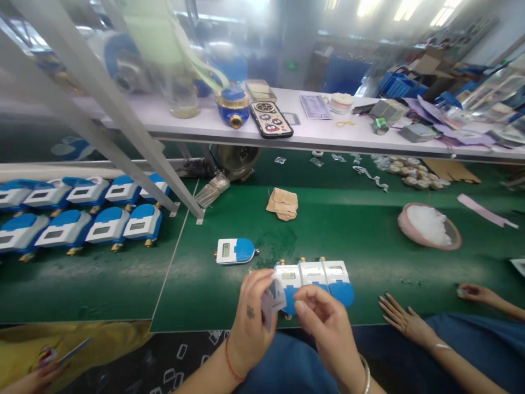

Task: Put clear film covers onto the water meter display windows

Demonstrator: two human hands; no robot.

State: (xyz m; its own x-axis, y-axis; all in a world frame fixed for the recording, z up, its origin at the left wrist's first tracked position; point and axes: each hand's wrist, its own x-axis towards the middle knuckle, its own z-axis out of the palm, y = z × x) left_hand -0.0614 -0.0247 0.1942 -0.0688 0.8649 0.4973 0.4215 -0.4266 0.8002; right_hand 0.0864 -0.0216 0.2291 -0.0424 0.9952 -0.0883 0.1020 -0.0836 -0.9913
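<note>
In front of me my left hand (pixel 253 309) is closed around what looks like a thin stack of small white cards or labels (pixel 274 301), held upright and tilted. Close to its right is my right hand (pixel 324 323), with thumb and forefinger brought together; whether anything sits between them I cannot make out. Just beyond both hands, three blue-and-white water meters (pixel 314 271) with brass ends lie side by side, partly covered by my fingers. A single water meter (pixel 235 251) with a small display lies on its own, further left on the green bench.
Rows of similar water meters (pixel 65 227) fill the left bench. A folded tan cloth (pixel 283 204) and a pink bowl (pixel 404 227) of white material lie beyond. A shelf (pixel 320 128) with a phone spans the back. Another person's hand (pixel 406 323) rests at right.
</note>
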